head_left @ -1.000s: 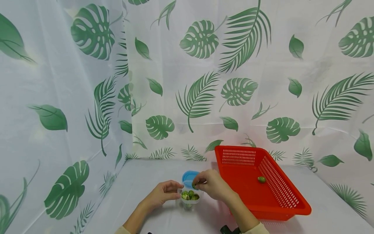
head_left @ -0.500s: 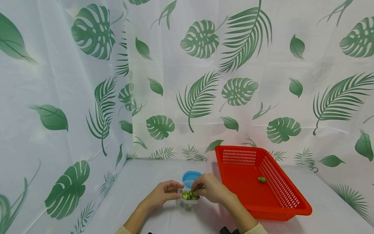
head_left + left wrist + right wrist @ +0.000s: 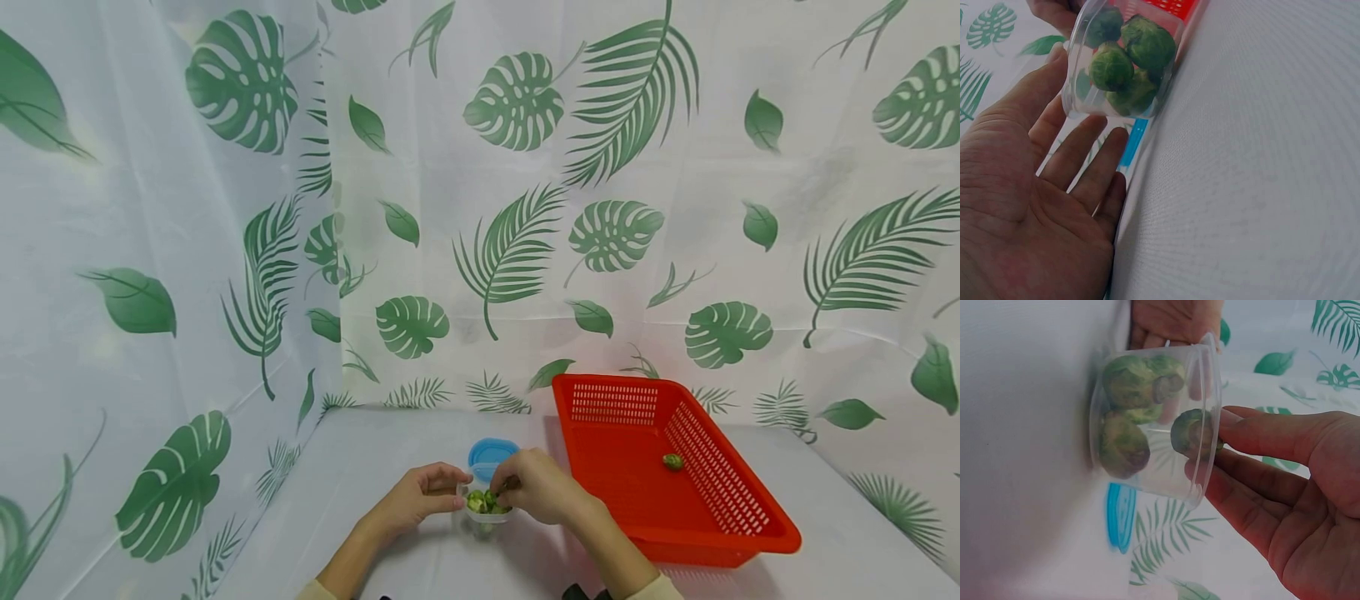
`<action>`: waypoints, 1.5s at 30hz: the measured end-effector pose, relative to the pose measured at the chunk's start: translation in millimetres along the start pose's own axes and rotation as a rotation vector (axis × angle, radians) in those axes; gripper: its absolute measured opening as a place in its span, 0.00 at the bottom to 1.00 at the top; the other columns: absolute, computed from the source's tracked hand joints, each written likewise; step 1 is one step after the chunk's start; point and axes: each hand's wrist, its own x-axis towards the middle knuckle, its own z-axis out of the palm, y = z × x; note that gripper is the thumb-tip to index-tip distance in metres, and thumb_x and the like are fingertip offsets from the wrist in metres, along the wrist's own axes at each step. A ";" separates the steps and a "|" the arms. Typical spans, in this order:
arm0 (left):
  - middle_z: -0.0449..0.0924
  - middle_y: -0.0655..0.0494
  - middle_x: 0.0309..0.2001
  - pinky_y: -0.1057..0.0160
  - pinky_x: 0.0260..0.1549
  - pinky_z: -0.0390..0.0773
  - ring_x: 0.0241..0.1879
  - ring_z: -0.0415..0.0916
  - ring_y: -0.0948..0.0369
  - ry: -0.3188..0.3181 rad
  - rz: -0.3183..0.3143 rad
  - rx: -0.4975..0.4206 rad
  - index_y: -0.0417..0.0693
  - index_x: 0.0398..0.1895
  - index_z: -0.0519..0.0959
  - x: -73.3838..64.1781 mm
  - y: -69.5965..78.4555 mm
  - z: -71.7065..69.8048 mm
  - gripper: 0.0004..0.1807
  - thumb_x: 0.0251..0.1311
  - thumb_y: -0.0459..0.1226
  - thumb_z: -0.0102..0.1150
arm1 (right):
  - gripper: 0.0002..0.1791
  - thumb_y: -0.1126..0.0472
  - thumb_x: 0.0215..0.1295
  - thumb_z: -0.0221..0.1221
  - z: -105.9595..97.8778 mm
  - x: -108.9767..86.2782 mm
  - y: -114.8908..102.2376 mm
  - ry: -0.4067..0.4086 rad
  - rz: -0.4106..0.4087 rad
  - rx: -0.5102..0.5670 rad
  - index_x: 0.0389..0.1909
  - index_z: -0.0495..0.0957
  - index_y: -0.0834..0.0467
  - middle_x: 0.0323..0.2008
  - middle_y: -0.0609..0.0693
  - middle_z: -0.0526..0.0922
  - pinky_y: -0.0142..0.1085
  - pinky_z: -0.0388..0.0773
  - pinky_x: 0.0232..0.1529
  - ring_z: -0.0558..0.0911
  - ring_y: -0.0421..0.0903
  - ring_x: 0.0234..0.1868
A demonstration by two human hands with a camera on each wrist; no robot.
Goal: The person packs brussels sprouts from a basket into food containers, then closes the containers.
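A small clear plastic container (image 3: 489, 517) stands on the table with several green Brussels sprouts (image 3: 480, 502) inside. My left hand (image 3: 412, 502) is at its left side, thumb and fingertips at the wall, the fingers loosely extended in the left wrist view. At the container's mouth my right hand (image 3: 542, 487) pinches a Brussels sprout (image 3: 1191, 434) between thumb and fingers, just inside the rim. Other sprouts (image 3: 1124, 445) lie on the bottom, seen through the clear wall. From the head view the pinched sprout is mostly hidden by the right fingers.
A blue lid (image 3: 492, 451) lies just behind the container. To the right stands a large red basket (image 3: 622, 492) with one Brussels sprout (image 3: 672, 461) in it. Leaf-patterned sheeting (image 3: 510, 250) rises behind and at the left of the white table (image 3: 360, 450).
My right hand has lowered a Brussels sprout from above the container into its mouth. The left hand has stayed beside the container.
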 end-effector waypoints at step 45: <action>0.81 0.41 0.64 0.57 0.60 0.82 0.67 0.76 0.47 -0.010 0.006 -0.001 0.44 0.61 0.80 -1.0 1.2 1.2 0.22 0.66 0.40 0.71 | 0.03 0.66 0.63 0.71 8.4 -0.6 -3.4 0.002 0.037 -0.064 0.33 0.92 0.56 0.32 0.46 0.91 0.30 0.86 0.37 0.82 0.35 0.32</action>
